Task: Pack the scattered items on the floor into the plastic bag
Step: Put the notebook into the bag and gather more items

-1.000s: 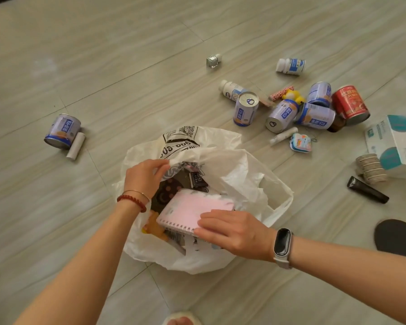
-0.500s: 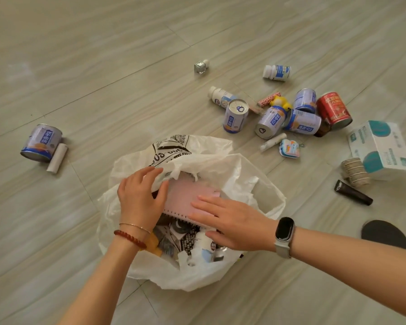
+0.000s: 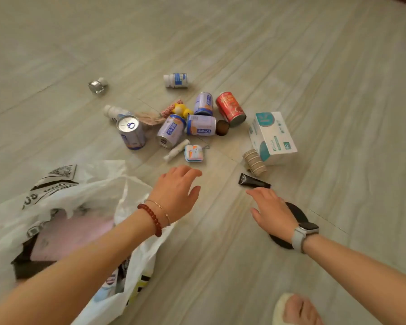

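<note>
Pale wood-grain floor (image 3: pixel 291 55) runs across the whole view, with loose items gathered at its middle. Four blue-and-white cans lie or stand there: one upright (image 3: pixel 131 132) and three on their sides (image 3: pixel 170 133) (image 3: pixel 201 128) (image 3: pixel 204 103). One red can (image 3: pixel 230 109) lies beside them. Two white pill bottles show, one apart at the top (image 3: pixel 176 80) and one behind the upright can (image 3: pixel 114 111). One teal-and-white box (image 3: pixel 271 137) sits to the right, with one roll of tape (image 3: pixel 254 163) touching its near corner and one black tube (image 3: pixel 253 181) just below. The white plastic bag (image 3: pixel 99 191) lies open at the lower left, a pink notebook (image 3: pixel 75 231) inside it. The left hand (image 3: pixel 176 193) hangs over the floor near the bag, fingers spread, holding nothing. The right hand (image 3: pixel 272 209), fingers also spread and empty, reaches just short of the black tube, over one dark disc (image 3: pixel 295 212).
</note>
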Demonstrator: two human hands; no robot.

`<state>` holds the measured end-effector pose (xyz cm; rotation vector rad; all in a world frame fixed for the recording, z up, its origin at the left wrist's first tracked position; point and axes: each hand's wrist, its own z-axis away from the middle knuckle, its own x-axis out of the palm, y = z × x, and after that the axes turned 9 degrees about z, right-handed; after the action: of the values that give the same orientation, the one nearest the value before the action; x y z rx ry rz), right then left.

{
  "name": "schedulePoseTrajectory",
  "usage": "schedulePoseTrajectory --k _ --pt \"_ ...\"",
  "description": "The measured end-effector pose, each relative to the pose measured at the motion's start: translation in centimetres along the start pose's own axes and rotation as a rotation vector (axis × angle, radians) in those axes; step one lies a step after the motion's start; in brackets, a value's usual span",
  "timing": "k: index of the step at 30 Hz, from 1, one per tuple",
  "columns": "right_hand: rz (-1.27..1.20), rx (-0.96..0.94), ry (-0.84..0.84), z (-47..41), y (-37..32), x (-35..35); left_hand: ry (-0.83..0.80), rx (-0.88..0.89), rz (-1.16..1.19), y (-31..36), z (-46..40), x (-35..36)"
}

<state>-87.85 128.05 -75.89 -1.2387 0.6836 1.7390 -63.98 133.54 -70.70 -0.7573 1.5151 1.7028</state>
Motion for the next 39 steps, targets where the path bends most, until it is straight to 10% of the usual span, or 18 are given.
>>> schedulePoseTrajectory --k 5,13,26,39 --pt "-0.058 0.301 -0.261 1.4 7.9 3.6 -0.376 0.02 -0.24 4.5 -4.9 6.9" --pt "-0.106 0.224 -0.167 -0.4 10.8 4.6 -0.293 -0.283 -0.147 7.6 -11.5 15.5" --pt "-0.544 -0.186 -0.374 -3.1 4.3 -0.1 -0.371 -0.152 -0.083 5.8 -9.1 7.2" --pt "-0.831 -0.548 -0.289 -3.2 -15.1 -8.5 0.953 -0.721 0.734 -8.0 17.2 -3.5"
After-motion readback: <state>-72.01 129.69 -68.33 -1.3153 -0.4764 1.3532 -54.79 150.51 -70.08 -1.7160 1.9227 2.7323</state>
